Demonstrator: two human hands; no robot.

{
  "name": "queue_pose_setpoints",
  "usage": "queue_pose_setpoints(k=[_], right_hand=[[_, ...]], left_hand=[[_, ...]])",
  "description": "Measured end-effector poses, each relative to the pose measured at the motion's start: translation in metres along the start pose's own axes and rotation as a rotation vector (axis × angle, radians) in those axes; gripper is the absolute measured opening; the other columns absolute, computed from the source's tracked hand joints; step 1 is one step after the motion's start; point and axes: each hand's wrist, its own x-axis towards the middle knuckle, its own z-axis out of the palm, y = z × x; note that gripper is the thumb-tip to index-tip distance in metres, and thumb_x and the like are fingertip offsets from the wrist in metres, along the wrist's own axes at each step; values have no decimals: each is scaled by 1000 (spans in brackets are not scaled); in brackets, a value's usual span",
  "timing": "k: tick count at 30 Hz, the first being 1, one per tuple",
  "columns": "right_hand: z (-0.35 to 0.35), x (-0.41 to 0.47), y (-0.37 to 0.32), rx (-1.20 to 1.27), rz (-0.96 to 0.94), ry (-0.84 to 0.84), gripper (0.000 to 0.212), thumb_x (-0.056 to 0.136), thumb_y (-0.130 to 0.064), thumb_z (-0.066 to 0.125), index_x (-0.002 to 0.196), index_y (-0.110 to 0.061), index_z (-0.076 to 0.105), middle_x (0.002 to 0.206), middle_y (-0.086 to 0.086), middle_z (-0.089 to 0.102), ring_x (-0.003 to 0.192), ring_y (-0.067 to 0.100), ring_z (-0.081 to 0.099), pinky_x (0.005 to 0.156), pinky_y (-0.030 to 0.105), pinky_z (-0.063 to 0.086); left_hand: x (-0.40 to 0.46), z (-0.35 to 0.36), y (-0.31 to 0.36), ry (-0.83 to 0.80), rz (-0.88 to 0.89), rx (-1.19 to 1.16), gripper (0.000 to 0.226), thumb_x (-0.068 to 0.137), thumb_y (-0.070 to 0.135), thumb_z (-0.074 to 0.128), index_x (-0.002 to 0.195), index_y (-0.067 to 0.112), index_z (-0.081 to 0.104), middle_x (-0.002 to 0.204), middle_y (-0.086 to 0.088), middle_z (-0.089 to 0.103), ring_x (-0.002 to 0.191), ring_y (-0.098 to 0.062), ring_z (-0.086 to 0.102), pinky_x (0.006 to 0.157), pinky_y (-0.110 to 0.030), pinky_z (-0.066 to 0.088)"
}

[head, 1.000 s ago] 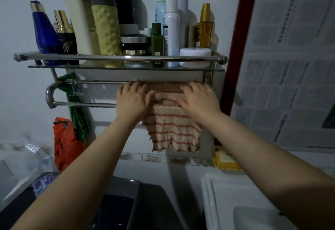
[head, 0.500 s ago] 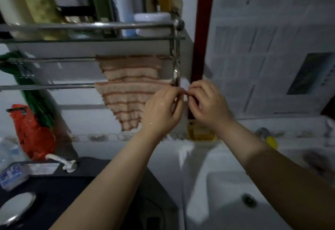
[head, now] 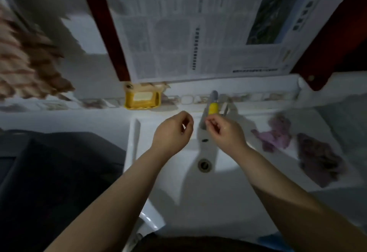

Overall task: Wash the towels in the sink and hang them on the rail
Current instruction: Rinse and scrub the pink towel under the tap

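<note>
Over the white sink (head: 137, 132), both hands are raised side by side above the basin, close together but not touching. Left hand (head: 172, 132): fingers loosely curled, thumb near forefinger, nothing visibly held. Right hand (head: 224, 132): the same loose curl; whether something very small is pinched between thumb and forefinger cannot be told through the blur.

Basin: no cloth inside; only the round drain (head: 204, 164) at the bottom and a small overflow slot above it show. Water level cannot be judged. The tap (head: 211, 106), grey with a yellow band, stands at the back rim, just behind the right hand.

Right ledge of the sink: a crumpled purple towel (head: 275, 136) lies near the basin; a darker brownish towel (head: 319, 160) lies beside it, further right.

Upper left: a striped brown-and-cream towel (head: 29, 60) hangs down, heavily blurred; its support is out of view.

Wall behind the sink: a yellow soap dish (head: 142, 100) holds a pale bar of soap (head: 142, 97). Above it, sheets of newspaper (head: 198, 33) cover a red-framed panel.

Left of the sink: a dark appliance top (head: 49, 162).
</note>
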Motion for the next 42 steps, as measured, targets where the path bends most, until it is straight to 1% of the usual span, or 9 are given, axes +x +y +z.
queue_pose_setpoints(k=[6,9,13,17,22,28,34,38,42], right_hand=[[-6,-28,105,-112,83,-53,18,86,-27,54,93,-16,67,66,6,65,59,30,61,51,33,45],[-10,-27,164,-326,296,-109,17,86,-19,59,101,-14,66,105,14,64,99,38,58,81,40,45],[-19,-27,220,-540,672,-280,45,89,-36,57,131,-29,42,146,11,25,131,39,25,105,51,27],[-19,-26,243,-703,634,-463,48,88,-15,55,134,-15,41,130,16,42,116,38,43,97,44,40],[-13,-9,205,-292,554,-577,28,86,-25,56,114,-26,55,101,-1,63,88,27,61,75,31,50],[-5,-8,101,198,534,-533,16,93,-39,52,98,-25,48,89,-4,62,81,21,62,75,35,51],[-4,2,79,490,516,-755,17,94,-36,53,111,-32,54,105,-1,65,86,24,69,47,24,46],[12,42,112,234,668,-349,50,93,-53,45,123,-13,41,122,13,58,105,34,59,84,40,49],[32,83,126,72,707,-447,78,89,-67,33,142,-11,24,134,22,51,116,39,54,95,48,46]], left_hand=[[-4,80,11,-59,-298,-93,6,89,24,53,89,24,59,80,14,64,73,-10,60,69,-32,50],[-4,106,12,-143,-431,-119,9,90,28,51,89,24,58,84,11,68,76,-12,62,71,-32,51],[1,131,10,-230,-535,-156,12,91,29,50,89,21,59,82,9,69,78,-14,63,66,-28,49],[7,145,5,-297,-564,-170,9,91,24,51,86,22,59,82,11,68,80,-13,61,67,-27,47],[10,154,1,-360,-634,-275,14,92,20,51,82,22,60,82,11,65,82,-14,59,68,-22,46],[0,146,11,-538,-852,-1019,66,87,69,29,124,24,60,126,-3,62,118,-22,57,104,-40,43],[-13,136,-4,-45,-837,-1318,34,96,31,48,117,7,61,114,-20,65,111,-33,60,100,-45,46],[-16,126,-10,2,-853,-1449,32,101,27,39,113,4,57,103,-15,61,97,-28,59,86,-38,46],[-12,118,0,22,-852,-1670,32,100,36,33,103,15,56,96,-5,58,90,-18,57,87,-33,47]])
